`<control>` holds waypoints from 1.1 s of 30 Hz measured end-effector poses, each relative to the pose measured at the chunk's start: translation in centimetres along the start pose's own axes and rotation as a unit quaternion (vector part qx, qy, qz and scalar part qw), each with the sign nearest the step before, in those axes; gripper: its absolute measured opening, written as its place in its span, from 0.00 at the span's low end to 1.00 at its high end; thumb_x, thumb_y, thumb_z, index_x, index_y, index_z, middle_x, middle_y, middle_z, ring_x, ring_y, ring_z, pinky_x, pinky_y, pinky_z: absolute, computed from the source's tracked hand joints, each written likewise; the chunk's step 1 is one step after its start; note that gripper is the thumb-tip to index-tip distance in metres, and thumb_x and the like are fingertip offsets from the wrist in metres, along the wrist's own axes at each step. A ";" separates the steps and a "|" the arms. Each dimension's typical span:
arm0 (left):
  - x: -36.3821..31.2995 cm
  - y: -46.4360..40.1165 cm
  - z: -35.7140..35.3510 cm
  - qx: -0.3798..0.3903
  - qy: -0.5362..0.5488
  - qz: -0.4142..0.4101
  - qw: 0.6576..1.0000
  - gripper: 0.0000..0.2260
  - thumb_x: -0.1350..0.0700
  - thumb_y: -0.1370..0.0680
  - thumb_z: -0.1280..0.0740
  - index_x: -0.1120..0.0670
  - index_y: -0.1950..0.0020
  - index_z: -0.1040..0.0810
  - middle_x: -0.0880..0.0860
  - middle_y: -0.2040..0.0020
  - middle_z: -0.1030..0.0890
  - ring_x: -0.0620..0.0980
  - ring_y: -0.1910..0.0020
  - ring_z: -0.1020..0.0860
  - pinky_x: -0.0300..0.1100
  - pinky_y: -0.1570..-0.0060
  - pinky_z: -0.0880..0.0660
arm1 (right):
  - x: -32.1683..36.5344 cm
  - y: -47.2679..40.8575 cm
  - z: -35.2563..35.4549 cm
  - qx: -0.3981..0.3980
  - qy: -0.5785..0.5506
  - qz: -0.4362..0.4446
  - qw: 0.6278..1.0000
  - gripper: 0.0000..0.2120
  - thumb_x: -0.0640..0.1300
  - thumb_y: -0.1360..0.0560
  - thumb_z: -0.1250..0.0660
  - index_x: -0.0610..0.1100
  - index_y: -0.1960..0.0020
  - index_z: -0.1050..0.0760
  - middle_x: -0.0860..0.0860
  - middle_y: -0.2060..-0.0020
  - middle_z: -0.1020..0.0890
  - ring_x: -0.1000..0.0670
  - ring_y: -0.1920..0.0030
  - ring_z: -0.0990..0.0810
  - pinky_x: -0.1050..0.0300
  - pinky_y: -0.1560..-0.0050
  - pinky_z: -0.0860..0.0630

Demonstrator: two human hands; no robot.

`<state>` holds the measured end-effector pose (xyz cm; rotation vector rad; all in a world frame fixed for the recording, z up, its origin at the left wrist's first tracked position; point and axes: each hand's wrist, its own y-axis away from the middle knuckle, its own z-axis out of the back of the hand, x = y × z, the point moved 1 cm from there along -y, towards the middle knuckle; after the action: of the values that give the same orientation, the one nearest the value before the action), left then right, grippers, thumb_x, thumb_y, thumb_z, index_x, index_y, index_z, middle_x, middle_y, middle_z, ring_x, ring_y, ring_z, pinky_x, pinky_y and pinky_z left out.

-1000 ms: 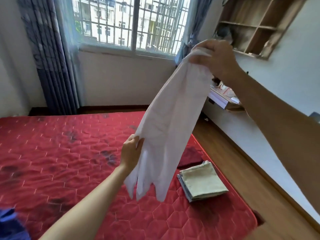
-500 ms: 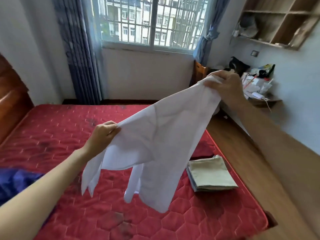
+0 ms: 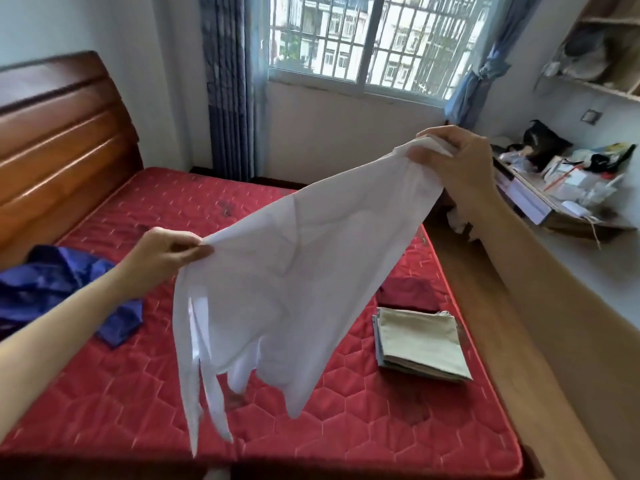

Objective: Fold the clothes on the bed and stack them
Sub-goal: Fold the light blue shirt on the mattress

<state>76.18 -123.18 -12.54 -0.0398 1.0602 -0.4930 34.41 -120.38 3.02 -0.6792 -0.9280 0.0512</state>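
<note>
I've got the white cloth (image 3: pixel 291 271) up in the air over the bed (image 3: pixel 104 393), stretched between both hands. My left hand (image 3: pixel 162 251) pinches one corner w/ thumb and fingertips, low and on the headboard (image 3: pixel 59 140) side of the bed. My right hand (image 3: pixel 457 161) grips the opposite end, bunched in curled fingers, higher up and toward the window (image 3: pixel 374 39). So the cloth runs on a slant, top edge taut from left hand up to right, the rest hanging below in loose points and thin strips that dangle above the mattress w/o touching it, as far as I can tell. Folded stack (image 3: pixel 420 344), beige on top, sits on the bed near its floor-side edge, below my right forearm and just beside the hanging cloth. Blue garment (image 3: pixel 59 292) lies crumpled on the bed toward the headboard, under my left forearm. Cluttered desk (image 3: pixel 561 188) is off the bed, past my right hand.
</note>
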 end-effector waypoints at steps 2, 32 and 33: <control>0.2 -0.5 -0.2 0.000 0.022 0.021 1.000 0.07 0.50 0.30 0.29 0.52 0.56 0.14 0.53 0.60 0.15 0.45 0.63 0.22 0.43 0.60 0.23 | -0.6 -1.5 -0.7 0.015 -0.018 -0.012 1.000 0.12 0.48 0.32 0.23 0.46 0.51 0.17 0.53 0.57 0.16 0.58 0.57 0.19 0.64 0.54 0.23; 54.6 -33.8 -18.8 0.017 -0.225 0.321 0.920 0.13 0.62 0.23 0.35 0.60 0.39 0.21 0.61 0.38 0.24 0.61 0.40 0.27 0.49 0.42 0.31 | -58.1 -19.7 -48.0 0.237 0.202 -0.270 0.911 0.32 0.55 0.23 0.35 0.43 0.25 0.39 0.42 0.30 0.30 0.44 0.30 0.31 0.50 0.31 0.34; 55.4 -34.9 -19.4 0.005 -0.262 0.338 0.904 0.16 0.63 0.23 0.36 0.62 0.35 0.25 0.62 0.34 0.28 0.63 0.36 0.30 0.51 0.38 0.33 | -59.2 -19.1 -49.5 0.242 0.218 -0.282 0.902 0.32 0.55 0.22 0.36 0.42 0.24 0.41 0.41 0.29 0.32 0.43 0.29 0.34 0.50 0.30 0.36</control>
<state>68.56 -172.93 -58.70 0.1928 0.4846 0.1501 30.67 -180.23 -49.13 0.0646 -0.6078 -0.3644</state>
